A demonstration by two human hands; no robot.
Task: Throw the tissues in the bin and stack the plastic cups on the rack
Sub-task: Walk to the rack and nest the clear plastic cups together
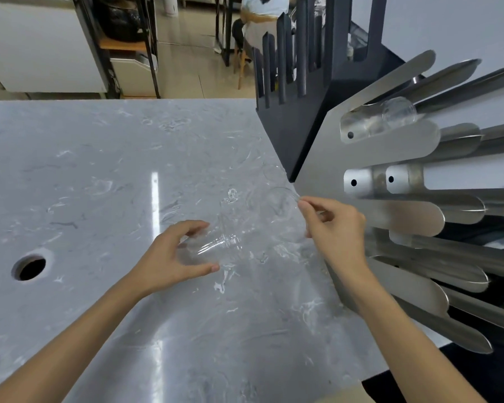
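Clear plastic is pinched at the rim between the thumb and forefinger of the right hand (pixel 333 228), where a transparent cup (pixel 277 205) is held just above the surface (pixel 99 170), close to the foot of the rack (pixel 390 152). A second cup (pixel 218 245), lying on its side, is clasped loosely by the curled fingers (pixel 198 225) of the left hand (pixel 172 257). Cups already stored (pixel 390 114) can be made out in one of the upper metal channels. No tissues are seen, and a round hole (pixel 31 267) is cut in the surface to the left. The stacking step is judged to be in hand; next, one cup would need to be nested with the other or lifted to an open channel and slid in.
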